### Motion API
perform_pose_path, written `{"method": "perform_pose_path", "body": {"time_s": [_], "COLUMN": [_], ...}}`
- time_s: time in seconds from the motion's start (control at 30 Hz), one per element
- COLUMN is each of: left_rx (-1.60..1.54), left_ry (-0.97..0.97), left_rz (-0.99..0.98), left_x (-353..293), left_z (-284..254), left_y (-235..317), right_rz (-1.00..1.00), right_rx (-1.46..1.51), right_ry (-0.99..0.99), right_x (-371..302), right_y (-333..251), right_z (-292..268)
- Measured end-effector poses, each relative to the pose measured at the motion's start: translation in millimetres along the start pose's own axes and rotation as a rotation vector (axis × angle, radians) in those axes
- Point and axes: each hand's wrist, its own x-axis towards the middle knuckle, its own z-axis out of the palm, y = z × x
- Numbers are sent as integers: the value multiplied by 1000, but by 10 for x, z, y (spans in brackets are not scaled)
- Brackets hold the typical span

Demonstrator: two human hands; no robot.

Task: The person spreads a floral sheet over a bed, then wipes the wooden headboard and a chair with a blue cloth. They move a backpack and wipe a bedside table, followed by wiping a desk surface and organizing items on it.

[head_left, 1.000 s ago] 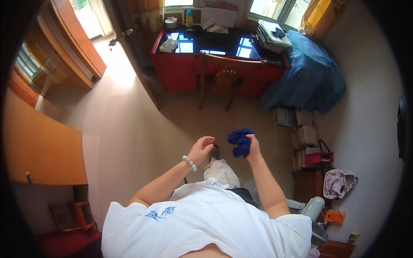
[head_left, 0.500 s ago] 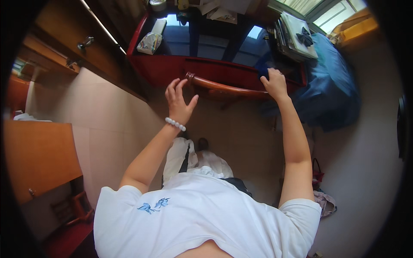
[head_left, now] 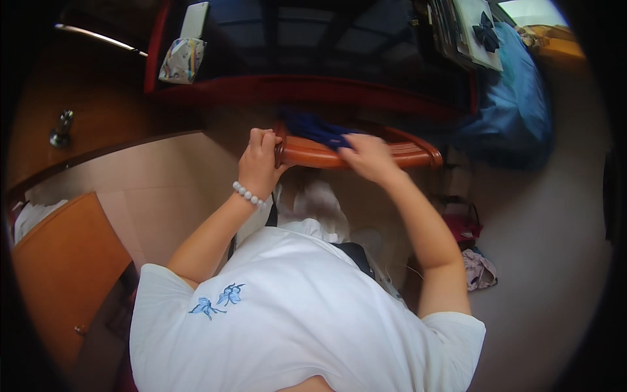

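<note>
A reddish-brown wooden chair (head_left: 411, 155) stands in front of me, its curved top rail crossing between my hands. My left hand (head_left: 258, 163), with a bead bracelet at the wrist, is closed around the rail's left end. A dark blue cloth (head_left: 310, 129) lies bunched along the rail's upper side. My right hand (head_left: 371, 159) grips the cloth's right end near the middle of the rail. Motion blurs this hand and the cloth a little.
Beyond the chair is a dark-topped red desk (head_left: 313, 85) bearing a patterned tissue pack (head_left: 183, 61) and stacked papers (head_left: 460, 32). A large blue bag (head_left: 509, 111) stands at the right. A wooden door (head_left: 98, 124) with a metal knob and a wooden cabinet (head_left: 68, 274) are leftward.
My left hand has closed onto the rail's end. My right hand has moved left along the rail with the blue cloth. The chair sits nearer to me, apart from the desk.
</note>
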Motion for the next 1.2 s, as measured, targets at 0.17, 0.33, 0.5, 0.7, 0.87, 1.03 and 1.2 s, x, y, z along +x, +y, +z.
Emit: {"method": "perform_pose_path", "body": {"time_s": [0.17,0.33,0.5,0.7,0.87,1.03,1.2], "left_rx": [-15,10,106,124,100,98,167], "left_ry": [-26,-10,-1,-9,14,6,-24], "left_rz": [-19,-7,-58,-19,-66,-82,-66], "left_x": [15,8,-9,0,-48,-40,-36], "left_z": [31,81,-33,25,96,57,-10], "left_y": [45,6,84,112,-22,85,145], "right_rz": [186,-93,-84,-51,-214,-368,-152], "right_rx": [-456,80,-149,-539,75,215,-96], "right_ry": [112,274,-6,73,15,-139,-310], "right_x": [-276,274,-347,-760,80,224,-72], "right_y": [438,-713,177,632,-338,-21,1086], "right_z": [-106,566,-197,-476,352,232,-422]}}
